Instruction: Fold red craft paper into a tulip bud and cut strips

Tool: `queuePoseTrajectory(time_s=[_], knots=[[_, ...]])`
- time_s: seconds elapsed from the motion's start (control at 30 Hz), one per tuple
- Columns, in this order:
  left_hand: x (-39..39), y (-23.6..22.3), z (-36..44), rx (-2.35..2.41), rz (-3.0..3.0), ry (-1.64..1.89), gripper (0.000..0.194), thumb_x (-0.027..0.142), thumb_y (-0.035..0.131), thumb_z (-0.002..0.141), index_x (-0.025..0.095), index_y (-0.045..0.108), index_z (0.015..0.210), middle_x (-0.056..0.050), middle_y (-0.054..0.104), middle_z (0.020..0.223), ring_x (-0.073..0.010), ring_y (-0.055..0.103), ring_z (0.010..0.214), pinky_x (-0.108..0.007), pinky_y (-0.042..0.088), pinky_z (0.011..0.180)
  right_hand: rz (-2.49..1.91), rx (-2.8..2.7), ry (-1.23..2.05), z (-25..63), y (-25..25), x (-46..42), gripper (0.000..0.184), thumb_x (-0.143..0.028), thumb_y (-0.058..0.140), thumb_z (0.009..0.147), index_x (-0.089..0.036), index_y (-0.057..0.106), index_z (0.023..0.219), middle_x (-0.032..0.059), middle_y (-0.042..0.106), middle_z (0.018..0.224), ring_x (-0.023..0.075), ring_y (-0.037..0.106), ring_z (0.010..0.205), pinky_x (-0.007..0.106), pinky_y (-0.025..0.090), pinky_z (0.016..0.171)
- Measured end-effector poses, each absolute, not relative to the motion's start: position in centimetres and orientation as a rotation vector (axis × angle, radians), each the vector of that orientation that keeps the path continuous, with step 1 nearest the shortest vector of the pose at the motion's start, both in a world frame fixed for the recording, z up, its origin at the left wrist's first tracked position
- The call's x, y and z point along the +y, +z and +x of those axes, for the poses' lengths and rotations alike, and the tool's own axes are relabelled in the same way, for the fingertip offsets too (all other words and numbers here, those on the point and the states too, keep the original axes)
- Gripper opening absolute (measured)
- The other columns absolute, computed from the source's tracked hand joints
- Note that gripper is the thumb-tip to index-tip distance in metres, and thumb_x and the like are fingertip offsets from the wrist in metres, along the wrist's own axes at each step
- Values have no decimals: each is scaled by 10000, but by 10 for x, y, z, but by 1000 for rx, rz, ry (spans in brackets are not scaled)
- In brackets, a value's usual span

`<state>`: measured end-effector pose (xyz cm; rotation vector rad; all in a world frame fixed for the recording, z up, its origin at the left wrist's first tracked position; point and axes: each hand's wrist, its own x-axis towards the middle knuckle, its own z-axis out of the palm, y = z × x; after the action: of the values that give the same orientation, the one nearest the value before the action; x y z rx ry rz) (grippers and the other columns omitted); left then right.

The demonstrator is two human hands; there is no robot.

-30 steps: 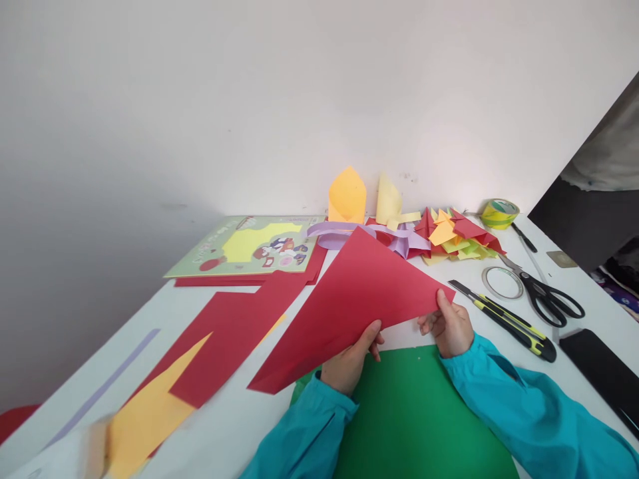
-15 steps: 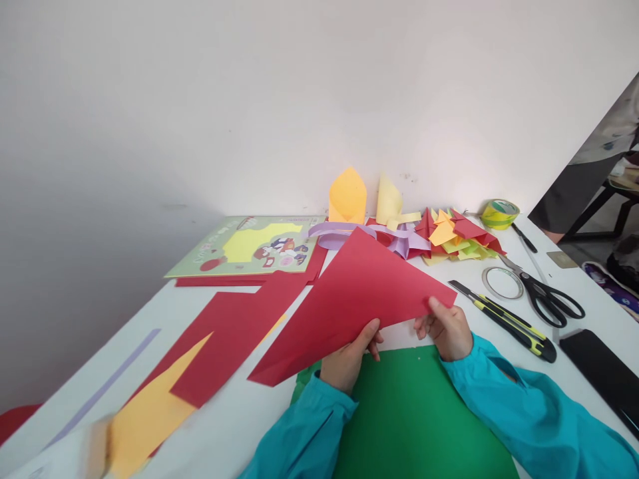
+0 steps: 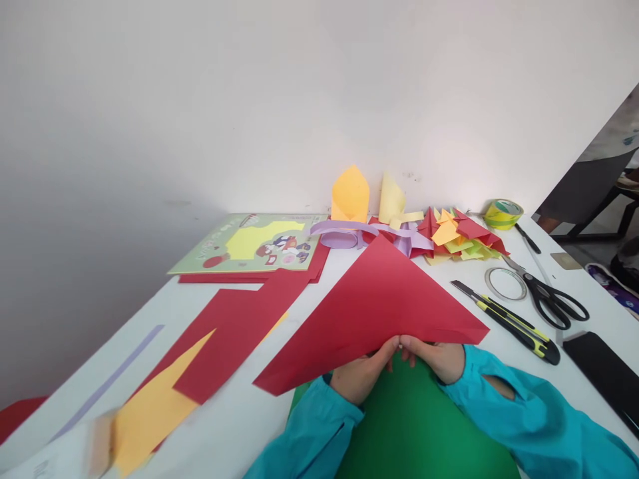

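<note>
Both hands hold a red paper triangle [image 3: 372,309] above the white table [image 3: 239,419]. My left hand [image 3: 362,376] pinches its near edge from below. Just to its right, my right hand [image 3: 436,358] grips the same edge, fingers curled under the sheet. The two hands nearly touch at the middle of that edge. The paper hides most of the fingers. A green sheet [image 3: 414,432] lies under my wrists. Both sleeves are teal.
Red and yellow paper sheets [image 3: 219,339] lie at left, a green picture book [image 3: 254,243] behind them. Folded paper pieces [image 3: 449,236] and purple strips pile at the wall. Scissors [image 3: 549,299], a utility knife [image 3: 509,322], tape rolls [image 3: 502,214] and a black phone [image 3: 606,372] sit at right.
My right hand slid left along the paper's edge to meet my left hand. The red triangle tipped flatter and its right corner swung out to the right.
</note>
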<state>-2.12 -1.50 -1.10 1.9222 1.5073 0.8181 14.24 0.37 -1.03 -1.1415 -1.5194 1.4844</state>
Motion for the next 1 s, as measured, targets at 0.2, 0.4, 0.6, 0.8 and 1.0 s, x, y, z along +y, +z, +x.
queuePoseTrajectory(time_s=[0.2,0.4,0.6,0.8,1.0], knots=[[-19,-3,-8,1492,1570,1136,410,450,560,757,259,553,394,18,623,503,-186,614,599,-345,451,835,-1118,-1450,1505,141,-11,0,378,-544,580,741,-198,621,595,-16,590,527,109,541,466,239,468,506],[-19,3,-4,1384,1361,1082,349,447,530,772,238,609,503,14,603,500,-180,603,579,-327,487,747,-1168,-1361,1438,139,-16,-3,333,-511,624,721,-204,625,592,-30,570,497,100,496,418,235,431,451],[-21,5,0,1351,1245,1177,397,447,527,772,222,574,448,6,584,467,-170,591,548,-315,490,722,-1103,-1256,1428,134,-8,-6,289,-450,640,726,-206,618,572,-24,569,511,110,499,437,239,432,441],[-21,3,2,1378,1182,1164,422,462,505,787,214,575,452,15,559,427,-151,567,487,-315,488,709,-1141,-1242,1428,133,-5,-9,318,-426,642,736,-205,611,509,-22,570,492,106,502,432,238,434,451],[-13,-5,-3,1441,1013,1309,378,471,656,662,189,559,430,15,523,378,-133,499,364,-283,463,468,-1284,-1310,1304,140,-8,-5,381,-456,623,749,-220,603,450,-26,544,420,117,498,408,279,447,519]])
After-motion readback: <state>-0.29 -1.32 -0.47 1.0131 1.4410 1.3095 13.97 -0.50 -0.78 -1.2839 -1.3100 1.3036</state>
